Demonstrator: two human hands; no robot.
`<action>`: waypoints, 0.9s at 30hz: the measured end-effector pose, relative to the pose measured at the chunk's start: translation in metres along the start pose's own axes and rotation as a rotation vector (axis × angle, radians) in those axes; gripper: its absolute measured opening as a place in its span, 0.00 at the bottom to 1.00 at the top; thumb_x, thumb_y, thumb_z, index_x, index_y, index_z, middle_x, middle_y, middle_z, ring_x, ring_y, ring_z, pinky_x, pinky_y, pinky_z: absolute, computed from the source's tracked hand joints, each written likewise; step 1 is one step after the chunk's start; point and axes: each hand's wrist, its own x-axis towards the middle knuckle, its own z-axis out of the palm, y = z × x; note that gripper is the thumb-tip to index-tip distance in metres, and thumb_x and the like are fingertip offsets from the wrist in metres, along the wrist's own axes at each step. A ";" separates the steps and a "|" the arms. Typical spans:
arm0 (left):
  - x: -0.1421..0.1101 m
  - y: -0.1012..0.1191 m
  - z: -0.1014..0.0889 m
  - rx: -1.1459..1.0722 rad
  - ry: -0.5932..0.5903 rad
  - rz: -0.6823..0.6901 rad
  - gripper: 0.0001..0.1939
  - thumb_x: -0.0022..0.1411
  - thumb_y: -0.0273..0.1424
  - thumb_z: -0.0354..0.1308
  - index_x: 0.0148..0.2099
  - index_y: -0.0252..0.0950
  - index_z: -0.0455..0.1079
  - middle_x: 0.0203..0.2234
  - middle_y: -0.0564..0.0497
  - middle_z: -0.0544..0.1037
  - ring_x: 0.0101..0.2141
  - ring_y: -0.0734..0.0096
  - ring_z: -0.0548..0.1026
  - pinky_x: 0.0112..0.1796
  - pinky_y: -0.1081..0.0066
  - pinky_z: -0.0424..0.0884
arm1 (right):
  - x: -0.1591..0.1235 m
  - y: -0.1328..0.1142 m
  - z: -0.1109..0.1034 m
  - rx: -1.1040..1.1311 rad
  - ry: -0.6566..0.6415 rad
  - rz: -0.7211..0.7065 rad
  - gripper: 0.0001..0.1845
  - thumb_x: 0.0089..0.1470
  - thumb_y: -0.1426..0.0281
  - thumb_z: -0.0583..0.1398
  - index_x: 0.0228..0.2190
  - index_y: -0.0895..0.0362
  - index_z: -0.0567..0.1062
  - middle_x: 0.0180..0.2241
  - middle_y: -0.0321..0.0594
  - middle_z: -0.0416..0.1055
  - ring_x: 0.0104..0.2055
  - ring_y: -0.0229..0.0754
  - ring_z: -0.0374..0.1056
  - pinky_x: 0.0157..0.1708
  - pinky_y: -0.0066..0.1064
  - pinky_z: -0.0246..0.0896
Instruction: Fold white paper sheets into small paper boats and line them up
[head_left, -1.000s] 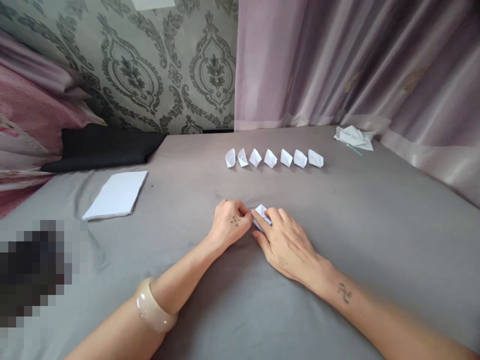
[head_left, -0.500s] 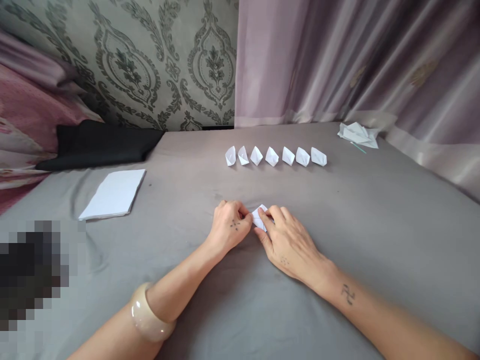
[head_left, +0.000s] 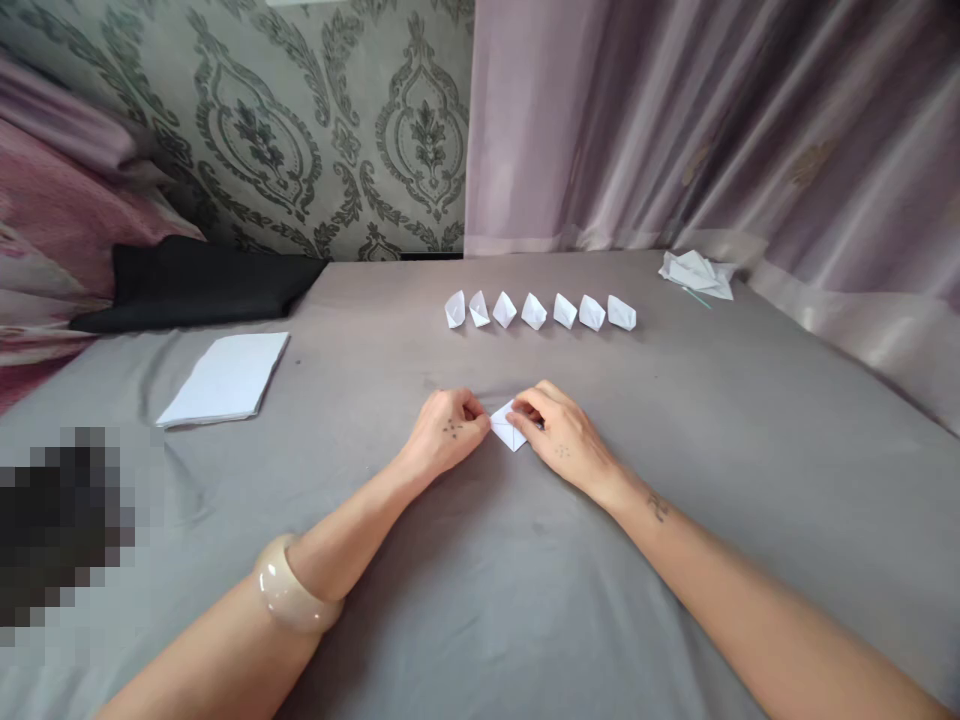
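A small folded white paper lies between my two hands, low over the grey cloth, with crease lines crossing its face. My left hand pinches its left corner between thumb and fingers. On the other side, my right hand grips the right edge, fingers curled and thumb on the paper. My right fingers hide that edge. Beyond my hands stands a row of several folded white paper pieces, each with pointed, raised sides.
A stack of white paper sheets lies at the left, with a black cloth behind it. At the back right, crumpled white paper sits beside a thin green stick. Pinkish curtains hang behind the grey surface.
My right hand has shifted from lying over the folded paper to its right edge, uncovering more of it. My left hand still pinches the left corner. The view has shifted slightly.
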 end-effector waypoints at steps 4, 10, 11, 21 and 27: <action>-0.002 -0.006 0.001 -0.002 0.011 0.110 0.08 0.55 0.33 0.56 0.29 0.34 0.72 0.21 0.53 0.73 0.24 0.73 0.68 0.29 0.72 0.63 | -0.001 0.001 -0.001 -0.034 -0.053 -0.014 0.19 0.62 0.67 0.51 0.52 0.55 0.69 0.47 0.47 0.63 0.47 0.45 0.65 0.46 0.38 0.64; 0.000 -0.012 0.007 0.081 0.046 0.263 0.07 0.54 0.35 0.61 0.32 0.37 0.74 0.29 0.51 0.76 0.33 0.68 0.70 0.41 0.66 0.64 | -0.005 -0.001 -0.008 -0.079 -0.130 -0.032 0.16 0.63 0.67 0.49 0.49 0.54 0.69 0.50 0.47 0.62 0.49 0.47 0.65 0.46 0.40 0.63; -0.001 -0.011 0.008 0.086 0.039 0.270 0.06 0.54 0.35 0.61 0.32 0.37 0.74 0.29 0.51 0.76 0.34 0.68 0.70 0.42 0.65 0.63 | -0.006 0.000 -0.010 -0.074 -0.149 -0.026 0.15 0.62 0.66 0.49 0.48 0.54 0.68 0.49 0.46 0.62 0.48 0.46 0.65 0.44 0.39 0.63; -0.009 -0.005 0.007 -0.352 -0.034 0.149 0.16 0.54 0.44 0.61 0.38 0.36 0.73 0.22 0.55 0.70 0.24 0.75 0.65 0.27 0.73 0.59 | -0.011 0.001 -0.027 0.613 -0.153 0.348 0.12 0.52 0.60 0.60 0.30 0.54 0.65 0.25 0.32 0.69 0.26 0.36 0.67 0.25 0.28 0.60; -0.014 0.005 0.011 -0.776 -0.162 0.161 0.18 0.50 0.41 0.66 0.38 0.33 0.72 0.33 0.49 0.77 0.32 0.72 0.72 0.36 0.72 0.66 | -0.011 -0.008 -0.024 1.283 -0.079 0.490 0.14 0.46 0.65 0.67 0.31 0.56 0.69 0.34 0.38 0.75 0.40 0.38 0.73 0.40 0.30 0.69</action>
